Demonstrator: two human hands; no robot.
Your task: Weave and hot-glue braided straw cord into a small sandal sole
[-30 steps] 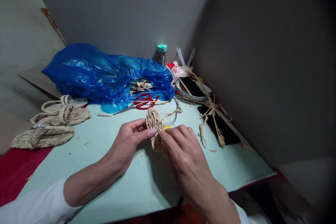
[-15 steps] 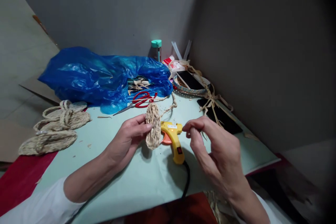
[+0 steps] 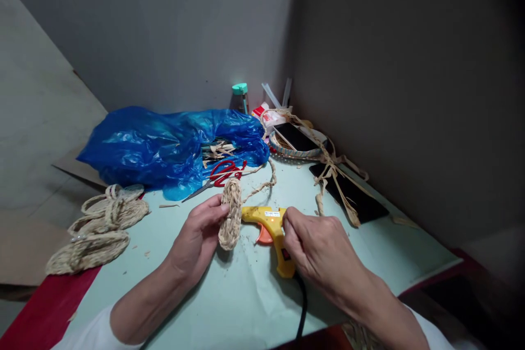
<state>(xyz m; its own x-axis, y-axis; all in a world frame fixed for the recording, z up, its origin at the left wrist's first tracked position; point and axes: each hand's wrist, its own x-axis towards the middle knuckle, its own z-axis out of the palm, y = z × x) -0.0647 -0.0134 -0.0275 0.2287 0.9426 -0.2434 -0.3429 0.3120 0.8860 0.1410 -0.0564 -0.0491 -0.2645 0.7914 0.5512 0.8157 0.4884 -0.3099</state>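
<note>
My left hand (image 3: pixel 200 238) pinches a small oval sole of braided straw (image 3: pixel 231 217) and holds it upright, thumb on the near face. A loose braided cord (image 3: pixel 262 188) trails from behind it. Just right of the sole, a yellow hot glue gun (image 3: pixel 270 219) with an orange trigger has its nozzle end partly hidden behind the straw. My right hand (image 3: pixel 314 243) is closed, its curled fingers against the gun's rear end and beside the handle. What sits inside those fingers is hidden.
Red-handled scissors (image 3: pixel 221 175) lie before a blue plastic bag (image 3: pixel 164 145) of straw. Woven straw slippers (image 3: pixel 94 249) rest at the left. A phone (image 3: pixel 297 136) sits on a round basket (image 3: pixel 287 149) near a dark flat panel (image 3: pixel 348 194). The gun's black cord (image 3: pixel 303 306) runs off the near edge.
My right hand has moved from just behind the glue gun onto its rear end, fingers now curled tighter. The sole stays in my left hand. The whole view has shifted slightly.
</note>
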